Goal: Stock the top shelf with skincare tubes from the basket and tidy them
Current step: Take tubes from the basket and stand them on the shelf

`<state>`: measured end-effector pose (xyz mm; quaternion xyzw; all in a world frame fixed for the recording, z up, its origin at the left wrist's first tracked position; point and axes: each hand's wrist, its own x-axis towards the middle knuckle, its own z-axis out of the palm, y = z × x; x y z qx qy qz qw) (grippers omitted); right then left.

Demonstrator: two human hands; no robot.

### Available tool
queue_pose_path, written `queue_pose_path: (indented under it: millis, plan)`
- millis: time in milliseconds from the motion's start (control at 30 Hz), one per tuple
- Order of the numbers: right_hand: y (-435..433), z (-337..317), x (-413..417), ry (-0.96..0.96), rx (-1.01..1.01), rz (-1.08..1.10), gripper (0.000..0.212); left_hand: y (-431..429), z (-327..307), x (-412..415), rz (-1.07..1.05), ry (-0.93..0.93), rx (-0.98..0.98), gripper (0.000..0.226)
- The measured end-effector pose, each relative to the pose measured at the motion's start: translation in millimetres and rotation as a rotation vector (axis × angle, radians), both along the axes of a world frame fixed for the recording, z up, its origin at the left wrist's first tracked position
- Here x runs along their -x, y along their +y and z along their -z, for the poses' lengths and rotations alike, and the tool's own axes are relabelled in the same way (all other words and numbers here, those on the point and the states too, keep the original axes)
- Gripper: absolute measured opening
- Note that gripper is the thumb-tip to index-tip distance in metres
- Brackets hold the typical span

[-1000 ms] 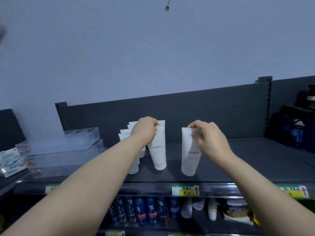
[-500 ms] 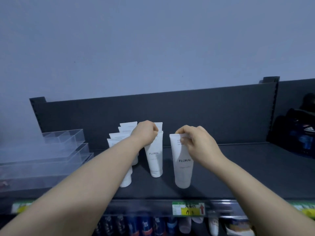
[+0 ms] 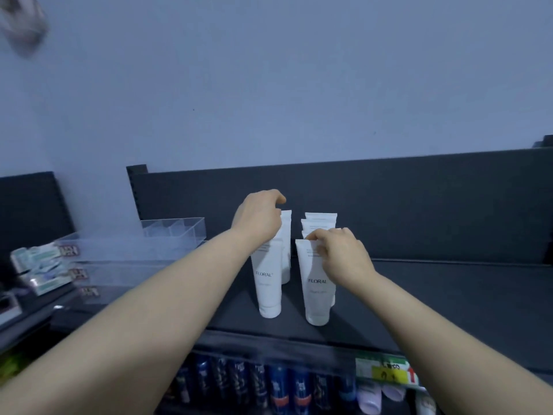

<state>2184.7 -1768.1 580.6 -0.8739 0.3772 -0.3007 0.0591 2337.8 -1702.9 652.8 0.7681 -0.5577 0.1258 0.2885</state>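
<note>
From my remote seat, the top shelf (image 3: 434,295) is only partly stocked: most of its dark deck to the right lies bare, and the basket is out of view, so I cannot say how many tubes are left to bring up. Clear trays (image 3: 173,232) are stacked at the shelf's left end.

The skincare tubes stand cap-down in two files running front to back, near the middle. The left row (image 3: 268,283) shows a front tube and one behind it, and the arm hides the rest. The right row (image 3: 319,217) shows about four crimped tops, one behind another. I judge this to be the tidying stage, squaring the rows.

My left hand (image 3: 258,218) sits over the left row's tops with fingers curled, but I cannot tell whether they clamp a tube. My right hand (image 3: 341,254) pinches the top crimp of the front right tube (image 3: 315,298), fingers together on it.

Both front tubes read "FLORAL", with smaller print too fine to read. A yellow and green price tag (image 3: 386,372) with a red arrow hangs on the rail, its text blurred.
</note>
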Motion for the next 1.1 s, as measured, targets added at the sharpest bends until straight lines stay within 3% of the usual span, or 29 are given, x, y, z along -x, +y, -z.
queue_pose_path:
  millis: [267,400,500,833,1100]
  plan:
    - [-0.4,7.0,11.1,0.046,0.13,0.032,0.048,25.9,24.2,27.3,-0.001,-0.085,-0.006,0.044]
    - [9.1,15.6,28.9,0.113,0.229,0.065,0.055,41.7,43.1,43.1,-0.028,-0.392,-0.182,0.054]
    - [20.5,24.3,45.6,0.175,0.238,0.087,0.057,52.9,56.2,53.9,-0.03,-0.496,-0.299,0.062]
    - [99.4,69.3,129.3,0.287,0.169,0.13,0.059,117.9,103.7,120.5,0.118,-0.488,-0.37,0.059]
    - [159.4,147.6,246.0,0.473,-0.042,0.247,0.059,157.8,190.0,192.9,0.266,-0.272,-0.553,0.064]
